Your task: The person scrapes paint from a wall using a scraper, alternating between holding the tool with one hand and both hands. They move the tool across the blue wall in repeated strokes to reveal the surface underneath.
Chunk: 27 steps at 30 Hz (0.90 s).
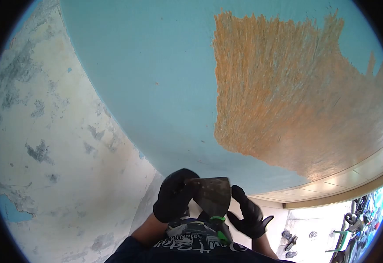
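Scraper [213, 195]: in front of blue wall [156, 87] with rough orange-brown patch [266, 79]. Left hand [174, 197] clamped on one side of the blade; right hand [249, 217] open, just beside, apart from it. Risk: one-sided glove grip lets it slip, or blade edge nicks a glove. Containers: none I can make out, edges are distorted.

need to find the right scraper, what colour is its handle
The scraper's handle is green and black, best seen in the head view.
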Tool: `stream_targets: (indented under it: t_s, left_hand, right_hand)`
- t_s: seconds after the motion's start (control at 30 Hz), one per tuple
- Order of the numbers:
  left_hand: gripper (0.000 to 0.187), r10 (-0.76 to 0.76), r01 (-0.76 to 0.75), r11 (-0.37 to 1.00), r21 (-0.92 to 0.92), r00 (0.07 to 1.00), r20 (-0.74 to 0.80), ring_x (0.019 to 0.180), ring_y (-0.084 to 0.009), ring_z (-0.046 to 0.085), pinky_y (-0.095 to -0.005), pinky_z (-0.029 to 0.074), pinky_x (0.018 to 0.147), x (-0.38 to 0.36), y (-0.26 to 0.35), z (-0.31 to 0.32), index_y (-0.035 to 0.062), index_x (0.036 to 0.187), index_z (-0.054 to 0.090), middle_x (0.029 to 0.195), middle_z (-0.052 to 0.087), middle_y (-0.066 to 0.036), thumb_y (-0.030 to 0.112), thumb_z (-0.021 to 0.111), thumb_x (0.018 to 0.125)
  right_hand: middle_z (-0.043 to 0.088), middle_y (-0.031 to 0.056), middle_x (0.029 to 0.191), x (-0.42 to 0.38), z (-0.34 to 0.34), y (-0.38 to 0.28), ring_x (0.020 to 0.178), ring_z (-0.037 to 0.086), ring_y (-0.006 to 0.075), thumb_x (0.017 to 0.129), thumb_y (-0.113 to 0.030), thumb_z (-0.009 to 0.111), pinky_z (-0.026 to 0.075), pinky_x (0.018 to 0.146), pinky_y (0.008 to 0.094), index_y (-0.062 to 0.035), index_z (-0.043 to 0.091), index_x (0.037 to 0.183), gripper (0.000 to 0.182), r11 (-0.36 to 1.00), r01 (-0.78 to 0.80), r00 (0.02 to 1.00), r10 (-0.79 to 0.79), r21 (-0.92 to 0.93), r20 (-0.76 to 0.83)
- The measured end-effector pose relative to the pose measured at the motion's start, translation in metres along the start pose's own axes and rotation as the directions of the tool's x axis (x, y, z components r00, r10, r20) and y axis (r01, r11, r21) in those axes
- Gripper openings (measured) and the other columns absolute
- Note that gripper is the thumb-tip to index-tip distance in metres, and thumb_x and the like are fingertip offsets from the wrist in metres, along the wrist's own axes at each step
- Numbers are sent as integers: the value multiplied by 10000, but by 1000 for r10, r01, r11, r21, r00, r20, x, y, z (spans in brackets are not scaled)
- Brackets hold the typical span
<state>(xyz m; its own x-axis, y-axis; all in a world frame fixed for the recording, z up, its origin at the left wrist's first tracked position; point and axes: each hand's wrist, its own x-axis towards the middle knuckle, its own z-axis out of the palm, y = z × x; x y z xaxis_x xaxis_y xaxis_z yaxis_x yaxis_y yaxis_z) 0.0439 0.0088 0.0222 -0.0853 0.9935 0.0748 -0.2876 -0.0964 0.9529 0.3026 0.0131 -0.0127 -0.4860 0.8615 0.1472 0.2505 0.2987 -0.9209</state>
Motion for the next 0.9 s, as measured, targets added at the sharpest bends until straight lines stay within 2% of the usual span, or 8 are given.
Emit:
stream_targets:
  t_s: [0.1, 0.2, 0.3, 0.4, 0.57, 0.63, 0.8, 0.9]
  left_hand:
    - [61, -21, -2, 990, 142, 987, 160, 718, -89, 564, -269, 464, 639, 16, 8, 12, 0, 939, 596, 812, 608, -41, 52, 599, 907]
    - [85, -1, -54, 976, 209, 967, 255, 737, -88, 583, -252, 470, 636, 21, 15, 39, 7, 988, 610, 830, 618, -36, 66, 588, 931]
    - [128, -83, 29, 985, 170, 945, 318, 810, -94, 614, -273, 507, 674, 14, 12, 48, 7, 992, 616, 868, 640, -43, 126, 600, 946]
    - [320, -9, -184, 901, 393, 898, 440, 903, -180, 674, -334, 543, 762, -9, 4, 43, 9, 1185, 557, 975, 686, -97, 151, 645, 912]
    - [422, 84, -170, 974, 147, 880, 467, 818, -199, 663, -333, 534, 718, -41, -10, 45, 32, 1278, 505, 985, 667, -97, 148, 669, 908]
    - [567, -204, 100, 969, 224, 833, 514, 1062, -223, 654, -342, 520, 905, -49, -25, 38, -9, 1344, 452, 1101, 666, -125, 187, 691, 870]
    - [459, 34, -122, 952, 281, 954, 299, 922, -235, 658, -349, 529, 804, -61, -59, 37, -16, 1252, 528, 1058, 656, -135, 173, 698, 869]
    - [397, 88, -152, 915, 373, 979, 182, 773, -260, 667, -357, 538, 694, -57, -55, 39, -34, 1161, 579, 952, 668, -147, 174, 727, 857]
  right_hand:
    - [339, 281, 1493, -3, -8, -10, 1352, 417, 389, 942, -285, 617, 392, 1082, 487, 23, 181, 1508, 778, 665, 10, 1000, 1, 747, -14]
    - [326, 299, 1491, 17, 10, -36, 1339, 421, 417, 944, -273, 597, 389, 1078, 510, 23, 162, 1513, 775, 728, 37, 980, 109, 684, -168]
    - [401, 300, 1438, 49, 16, -71, 1297, 468, 421, 917, -248, 619, 415, 1052, 516, 45, 331, 1433, 659, 782, 313, 936, -158, 539, -315]
    - [596, 279, 1218, 62, 15, -65, 1169, 570, 401, 847, -238, 648, 450, 1013, 486, 84, 568, 1106, 421, 837, 336, 913, -176, 433, -367]
    - [634, 236, 1054, 100, 17, -85, 1122, 589, 383, 829, -167, 590, 448, 985, 541, 45, 570, 968, 254, 786, 341, 893, -100, 516, -438]
    - [624, 190, 940, 111, 21, -65, 1081, 606, 335, 843, -200, 590, 448, 977, 554, 0, 546, 841, 205, 660, 521, 836, -265, 542, -481]
    - [477, 46, 593, 134, 11, -60, 568, 510, 225, 944, -326, 575, 455, 628, 441, -85, 496, 646, 391, 360, 683, 717, -500, 636, -487]
    - [459, 41, 587, 135, 12, -62, 538, 479, 217, 958, -315, 534, 399, 540, 413, -88, 457, 604, 427, 444, 663, 742, -495, 602, -452]
